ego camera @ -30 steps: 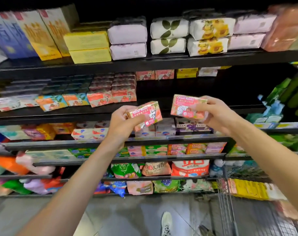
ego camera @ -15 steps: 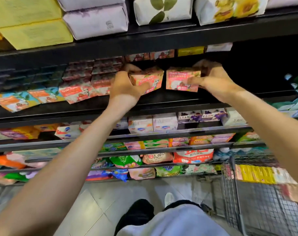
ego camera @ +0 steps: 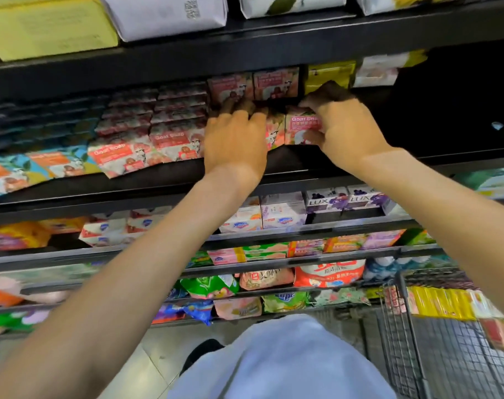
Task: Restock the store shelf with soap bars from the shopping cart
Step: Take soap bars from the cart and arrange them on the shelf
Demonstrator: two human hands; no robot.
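Both my hands reach deep onto the black shelf (ego camera: pixel 317 162). My left hand (ego camera: pixel 235 139) grips a pink Goat Soap bar (ego camera: pixel 274 133), mostly hidden behind its fingers. My right hand (ego camera: pixel 340 125) pinches a second pink Goat Soap bar (ego camera: pixel 301 126) standing on the shelf board right beside the first. Behind them two more pink soap boxes (ego camera: pixel 253 86) stand upright. Left of my left hand lie stacked rows of the same Goat Soap bars (ego camera: pixel 156 133).
The wire shopping cart (ego camera: pixel 446 347) stands at the lower right with yellow and pink packs inside. Yellow soap boxes (ego camera: pixel 330 74) sit behind my right hand. The upper shelf edge (ego camera: pixel 245 50) hangs close overhead. The shelf to the right of my right hand is dark.
Both hands moved forward and into the shelf with a soap bar each, setting them down side by side. I have leaned closer to the shelves.
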